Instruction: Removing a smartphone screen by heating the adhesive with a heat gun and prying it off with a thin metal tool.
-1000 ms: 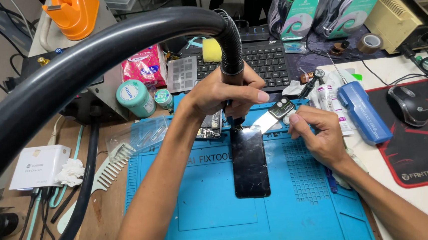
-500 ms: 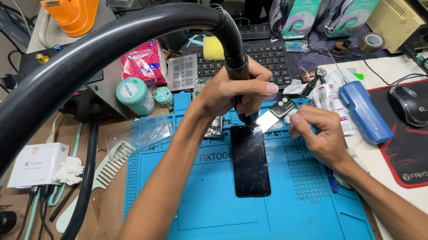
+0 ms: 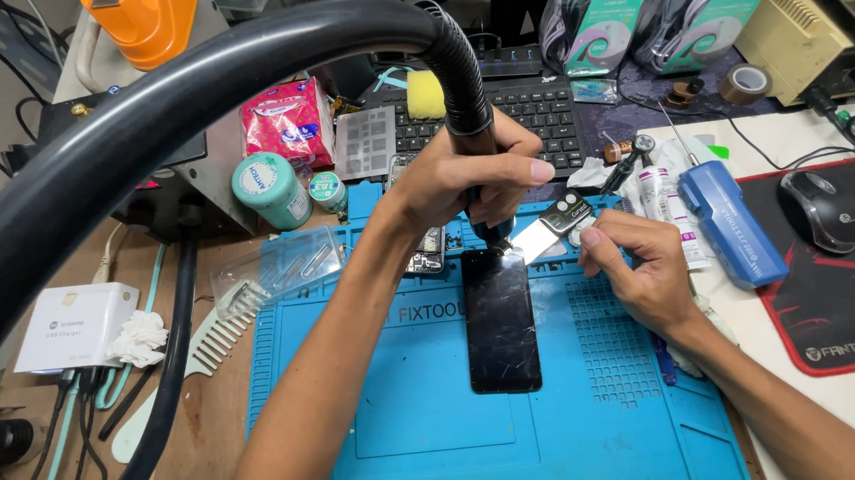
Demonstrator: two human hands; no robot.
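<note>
A black phone (image 3: 501, 320) lies face up on the blue work mat (image 3: 420, 421). My left hand (image 3: 468, 177) grips the handle of a hot-air tool (image 3: 468, 97), whose thick black hose arcs over the left of the bench. Its nozzle points down at the phone's top edge. My right hand (image 3: 640, 265) holds a thin metal pry blade (image 3: 545, 232) with its tip at the phone's top right corner, right beside the nozzle.
A blue electric screwdriver (image 3: 729, 221) and small tubes lie right of the mat, with a mouse (image 3: 824, 207) on a red-edged pad. Behind are a keyboard (image 3: 549, 111), a teal jar (image 3: 271, 189), a pink packet and jars of cables. A white charger (image 3: 77, 325) and comb sit left.
The left hand and hot-air nozzle have shifted slightly along the phone's top edge. The right hand keeps the blade at the corner. The phone has not moved.
</note>
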